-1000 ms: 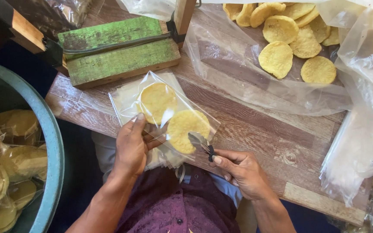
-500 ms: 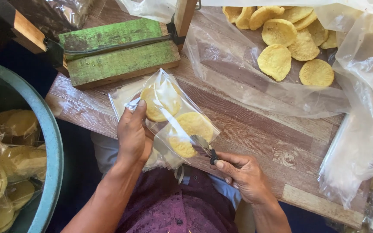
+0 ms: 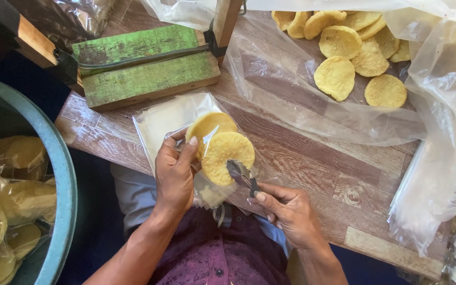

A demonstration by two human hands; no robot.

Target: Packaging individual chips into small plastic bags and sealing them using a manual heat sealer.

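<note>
Left hand (image 3: 174,177) fingers pinching clear bag (image 3: 186,132) of round yellow crackers (image 3: 227,153) | right hand (image 3: 290,214) fingers gripping tongs (image 3: 241,175) | risk: tongs tearing thin plastic, cracking crackers

One head-worn camera, looking straight down.
It sits close above the wooden tabletop (image 3: 312,158), with both hands (image 3: 175,174) low in the middle of view.

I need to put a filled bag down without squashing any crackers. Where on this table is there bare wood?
The barest patch is the wooden table strip between the right hand and the big plastic sheet of loose crackers. A narrow strip lies below the green wooden block, left of the left hand. Crowded: the middle with the clear bag, and the bag-heaped right edge.
</note>
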